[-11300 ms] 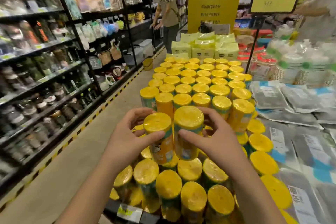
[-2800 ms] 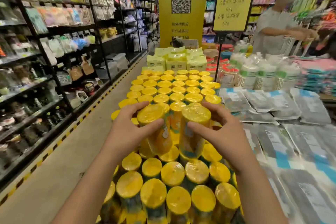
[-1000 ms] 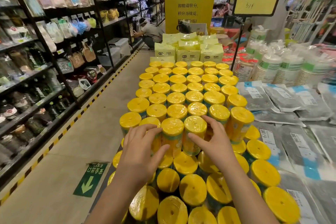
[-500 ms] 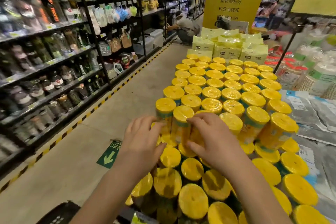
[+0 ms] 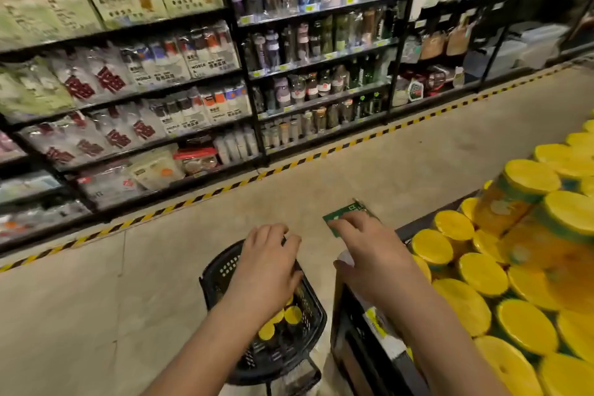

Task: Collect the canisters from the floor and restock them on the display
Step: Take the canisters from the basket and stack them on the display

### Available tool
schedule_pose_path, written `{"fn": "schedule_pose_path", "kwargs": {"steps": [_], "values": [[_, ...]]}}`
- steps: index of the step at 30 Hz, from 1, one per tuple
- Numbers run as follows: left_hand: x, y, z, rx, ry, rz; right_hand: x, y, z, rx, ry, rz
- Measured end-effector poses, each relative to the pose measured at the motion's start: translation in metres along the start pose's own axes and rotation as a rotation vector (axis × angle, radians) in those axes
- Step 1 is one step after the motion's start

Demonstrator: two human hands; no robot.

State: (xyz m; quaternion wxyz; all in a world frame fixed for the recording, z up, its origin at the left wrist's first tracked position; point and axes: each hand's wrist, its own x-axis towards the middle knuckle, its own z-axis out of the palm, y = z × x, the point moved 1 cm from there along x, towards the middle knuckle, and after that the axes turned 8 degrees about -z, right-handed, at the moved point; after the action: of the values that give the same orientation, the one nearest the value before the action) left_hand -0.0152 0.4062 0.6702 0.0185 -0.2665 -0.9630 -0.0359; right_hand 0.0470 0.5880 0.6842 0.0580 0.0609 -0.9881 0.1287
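Two hands, head view: our left hand (image 5: 266,270) hovers over the basket (image 5: 221,270) on the floor (image 5: 128,315), right hand (image 5: 373,251) just beside; fingers relaxed, grasping nothing; canisters (image 5: 283,320) sit inside; we should grip each upright, below its lid.

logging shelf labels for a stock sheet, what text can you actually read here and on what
"福", red: on the clear packs on the left shelves.
"HOTLE" or close, blurred: on the white-labelled packs beside them.
Green floor sticker: print half hidden behind the right hand, unreadable.
Shelf price tags, bottles, canisters: print too small or blurred to read.
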Motion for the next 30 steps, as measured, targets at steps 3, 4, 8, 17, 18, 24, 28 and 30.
{"fn": "schedule_pose_path", "kwargs": {"steps": [3,4,8,17,18,24,28,30], "values": [[-0.019,-0.043,0.005,0.007,-0.030,-0.125,0.026,-0.030,0.019,0.033,-0.059,-0.093],[-0.023,-0.056,0.008,0.003,-0.037,-0.157,0.035,-0.039,0.026,0.036,-0.072,-0.115],[-0.031,-0.107,0.018,-0.049,-0.034,-0.245,0.068,-0.070,0.053,0.053,-0.121,-0.164],[-0.028,-0.230,0.086,-0.179,-0.141,-0.279,0.143,-0.099,0.131,0.083,-0.193,-0.106],[-0.026,-0.241,0.097,-0.189,-0.157,-0.272,0.149,-0.098,0.143,0.085,-0.189,-0.085],[0.004,-0.272,0.179,-0.236,-0.312,-0.219,0.173,-0.079,0.237,0.138,-0.218,-0.030],[0.016,-0.275,0.260,-0.236,-0.408,-0.211,0.175,-0.056,0.309,0.199,-0.249,-0.012],[0.021,-0.275,0.306,-0.246,-0.423,-0.203,0.174,-0.041,0.351,0.233,-0.252,-0.014]]}}
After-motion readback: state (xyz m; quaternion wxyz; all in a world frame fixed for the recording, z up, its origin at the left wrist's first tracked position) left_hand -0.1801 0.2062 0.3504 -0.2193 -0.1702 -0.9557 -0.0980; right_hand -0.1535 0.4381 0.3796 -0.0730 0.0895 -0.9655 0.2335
